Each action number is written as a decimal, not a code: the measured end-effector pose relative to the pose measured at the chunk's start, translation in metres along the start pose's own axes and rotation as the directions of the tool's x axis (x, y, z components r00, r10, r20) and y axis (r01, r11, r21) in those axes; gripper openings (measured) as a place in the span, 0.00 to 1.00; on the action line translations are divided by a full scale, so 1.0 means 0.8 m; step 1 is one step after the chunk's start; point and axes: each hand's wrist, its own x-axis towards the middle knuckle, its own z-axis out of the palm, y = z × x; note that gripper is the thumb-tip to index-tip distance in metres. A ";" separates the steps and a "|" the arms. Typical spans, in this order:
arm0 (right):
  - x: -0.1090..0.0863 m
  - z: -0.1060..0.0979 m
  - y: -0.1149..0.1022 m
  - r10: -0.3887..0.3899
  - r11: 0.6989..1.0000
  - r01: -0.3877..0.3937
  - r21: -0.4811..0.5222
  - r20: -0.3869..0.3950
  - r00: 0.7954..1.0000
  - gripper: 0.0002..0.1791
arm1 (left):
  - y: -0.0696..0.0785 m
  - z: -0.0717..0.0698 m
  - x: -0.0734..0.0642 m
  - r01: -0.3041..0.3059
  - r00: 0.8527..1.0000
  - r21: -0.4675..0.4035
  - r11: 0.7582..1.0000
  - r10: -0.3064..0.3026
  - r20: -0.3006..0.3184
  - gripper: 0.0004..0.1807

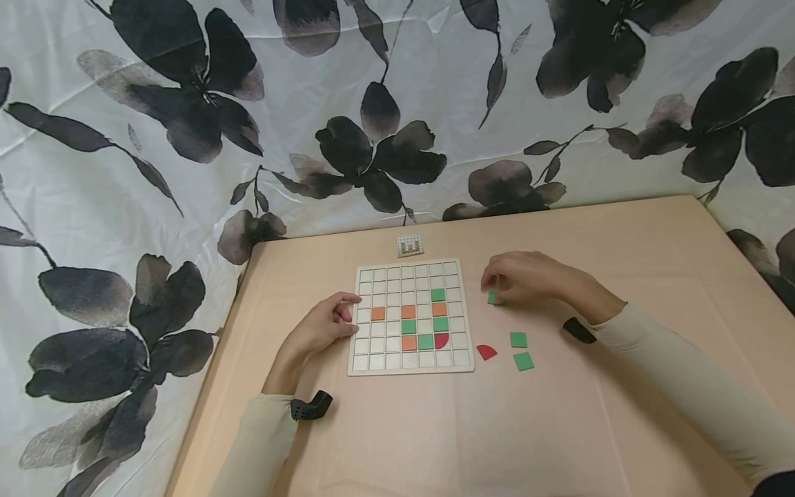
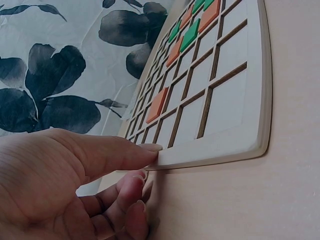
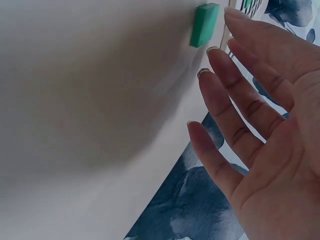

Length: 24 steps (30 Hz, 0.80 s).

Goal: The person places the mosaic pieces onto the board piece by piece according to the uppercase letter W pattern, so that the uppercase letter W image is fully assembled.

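Observation:
My left hand (image 1: 323,322) rests at the left edge of a pale grid board (image 1: 376,362). In the left wrist view the thumb lies on the board's rim, and the other fingers are loosely curled below it. Several orange squares (image 1: 377,313), green squares (image 1: 437,295) and a red quarter-circle (image 1: 441,340) sit in the board's cells. Right of the board my right hand (image 1: 528,277) hovers over a green tile (image 3: 204,25) on the table. Its fingers are spread around the tile without pinching it in the right wrist view.
Two more green tiles (image 1: 518,339) and a loose red quarter-circle tile (image 1: 486,352) lie on the table right of the board. Behind the board is a small patterned grid card (image 1: 410,245). A floral cloth (image 1: 348,62) hangs along the table's far edge.

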 end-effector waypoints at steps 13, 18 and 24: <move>-0.021 0.013 0.017 0.000 1.000 -0.001 0.028 0.010 1.000 0.18 | 0.001 0.002 -0.001 0.024 1.000 -0.004 1.000 -0.024 -0.005 0.30; -0.021 0.016 0.020 -0.008 1.000 0.009 0.024 -0.002 1.000 0.18 | 0.002 0.002 0.000 0.017 1.000 -0.015 1.000 -0.017 -0.006 0.30; -0.020 0.015 0.019 -0.009 1.000 0.010 0.027 -0.012 1.000 0.16 | 0.001 0.001 0.001 0.005 1.000 -0.014 1.000 -0.005 -0.006 0.31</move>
